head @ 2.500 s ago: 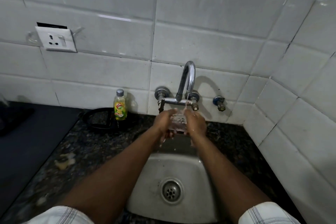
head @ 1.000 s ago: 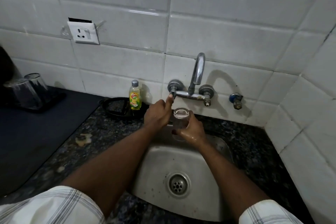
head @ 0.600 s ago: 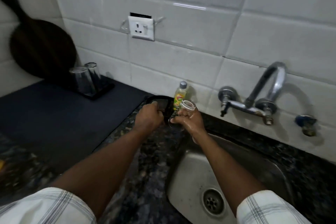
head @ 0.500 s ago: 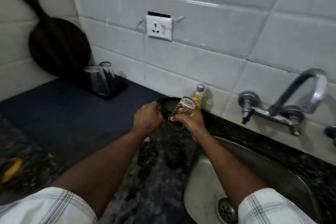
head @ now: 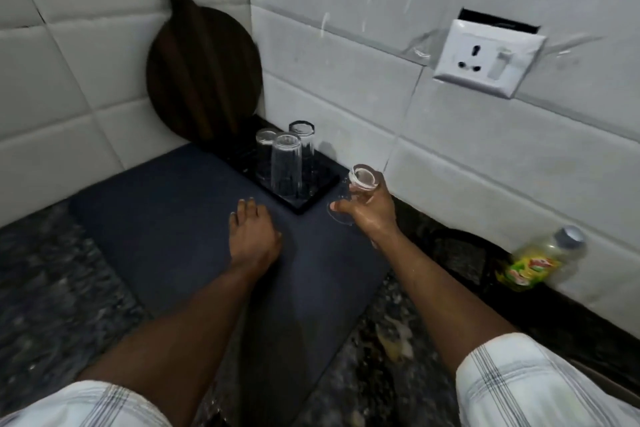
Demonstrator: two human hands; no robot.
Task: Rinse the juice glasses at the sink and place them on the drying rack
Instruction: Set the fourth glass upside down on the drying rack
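My right hand point(head: 369, 210) grips a clear juice glass point(head: 360, 184), tilted on its side with one end facing the camera, just right of the black drying tray point(head: 311, 196). On that tray stand three clear glasses point(head: 285, 163) upside down, close together. My left hand point(head: 252, 234) hovers over the dark blue mat point(head: 180, 218) in front of the tray, fingers straight and holding nothing. The sink and tap are out of view.
A dark round wooden board point(head: 202, 74) leans in the tiled corner behind the tray. A dish soap bottle point(head: 538, 262) stands by the wall at right, beside a black round dish point(head: 460, 253). A wall socket point(head: 485, 57) sits above. Speckled granite counter point(head: 45, 305) surrounds the mat.
The view swung left from the sink to the tray. My right hand carried the glass from under the tap to beside the tray. My left hand let go and moved over the mat.
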